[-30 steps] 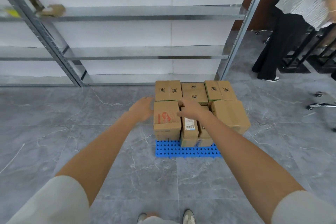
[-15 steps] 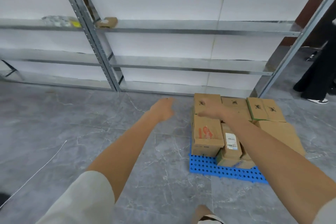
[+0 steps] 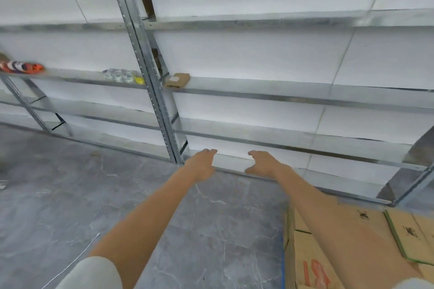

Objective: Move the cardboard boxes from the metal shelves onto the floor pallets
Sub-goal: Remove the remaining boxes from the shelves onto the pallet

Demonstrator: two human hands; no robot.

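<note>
The view had swung from the boxes [image 3: 366, 220] on the pallet [image 3: 283, 272], now at lower right, up to the shelves [image 3: 281, 91]. The left hand [image 3: 202, 166] and right hand [image 3: 264, 164] had let go and reached out empty, fingers loose, apart from each other. One small box [image 3: 177, 80] lay on a middle shelf, likely the next to fetch.

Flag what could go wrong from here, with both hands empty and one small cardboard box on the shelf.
1. The small box sits right beside the steel upright; a reaching left hand or right hand might bang the post or push the box behind it.
2. The stacked boxes lie close under the right forearm; a swing toward the shelves could clip them.
</note>
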